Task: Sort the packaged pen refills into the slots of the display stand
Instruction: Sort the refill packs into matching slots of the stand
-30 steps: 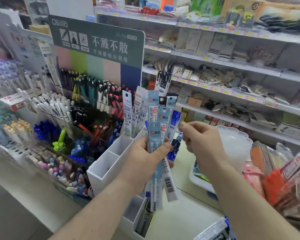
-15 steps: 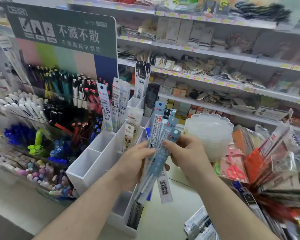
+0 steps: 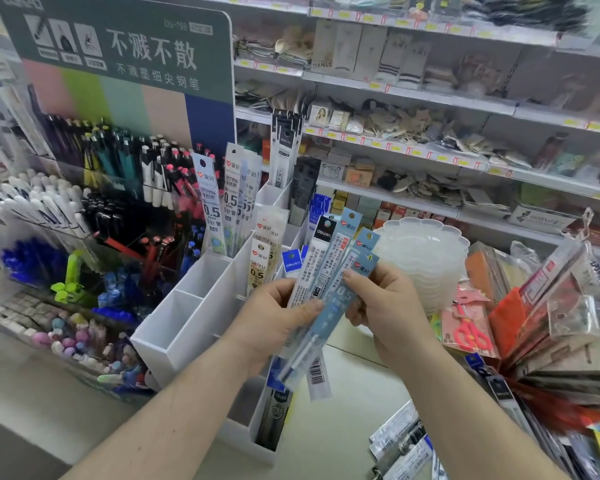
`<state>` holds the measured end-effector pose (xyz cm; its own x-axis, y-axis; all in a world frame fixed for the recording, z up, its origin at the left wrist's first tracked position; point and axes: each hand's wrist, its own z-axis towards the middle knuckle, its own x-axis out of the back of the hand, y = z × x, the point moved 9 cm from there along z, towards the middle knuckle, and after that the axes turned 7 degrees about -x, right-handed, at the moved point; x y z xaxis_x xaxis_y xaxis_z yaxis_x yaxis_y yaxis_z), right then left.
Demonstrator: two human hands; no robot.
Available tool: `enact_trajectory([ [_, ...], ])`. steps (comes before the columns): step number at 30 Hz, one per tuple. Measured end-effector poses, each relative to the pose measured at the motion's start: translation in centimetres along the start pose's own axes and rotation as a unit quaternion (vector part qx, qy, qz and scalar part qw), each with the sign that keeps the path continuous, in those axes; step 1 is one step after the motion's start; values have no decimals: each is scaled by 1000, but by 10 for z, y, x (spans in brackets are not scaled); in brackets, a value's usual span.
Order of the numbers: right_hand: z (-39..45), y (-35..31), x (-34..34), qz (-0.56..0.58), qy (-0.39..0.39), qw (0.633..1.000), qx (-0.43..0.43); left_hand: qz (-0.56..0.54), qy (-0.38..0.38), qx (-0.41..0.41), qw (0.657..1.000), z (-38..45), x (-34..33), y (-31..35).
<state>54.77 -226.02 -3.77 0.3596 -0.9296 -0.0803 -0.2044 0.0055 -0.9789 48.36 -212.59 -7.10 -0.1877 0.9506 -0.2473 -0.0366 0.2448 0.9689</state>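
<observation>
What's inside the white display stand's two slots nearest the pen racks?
Nothing visible in those two white display stand slots; their floors are hidden by the walls. The slots behind them hold upright refill packs.

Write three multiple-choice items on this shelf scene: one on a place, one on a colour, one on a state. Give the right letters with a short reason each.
1. Where is the white display stand?
A. left of the hands
B. on the top shelf
C. right of the plastic trays

2. What colour is the front refill pack in the held bundle?
A. red
B. light blue
C. yellow

3. What is the left hand doing?
A. hanging idle
B. pressing flat on the counter
C. gripping a fan of refill packs

Key: 1 A, the stand sits left of both hands. 2 B, its card is light blue. 3 C, its fingers curl round the bundle while the right hand pinches the front pack.
</observation>
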Motion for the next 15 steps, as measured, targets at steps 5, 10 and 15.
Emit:
enact_trajectory([
  [5, 1, 3, -5, 7, -6, 1000, -4, 13, -6, -7, 1000, 0, -1, 1],
  [10, 5, 14, -8, 56, -32, 996, -64, 14, -13, -8, 1000, -1, -4, 1],
  [15, 7, 19, -1, 78, 1, 992, -95, 9, 7, -13, 1000, -1, -1, 0],
])
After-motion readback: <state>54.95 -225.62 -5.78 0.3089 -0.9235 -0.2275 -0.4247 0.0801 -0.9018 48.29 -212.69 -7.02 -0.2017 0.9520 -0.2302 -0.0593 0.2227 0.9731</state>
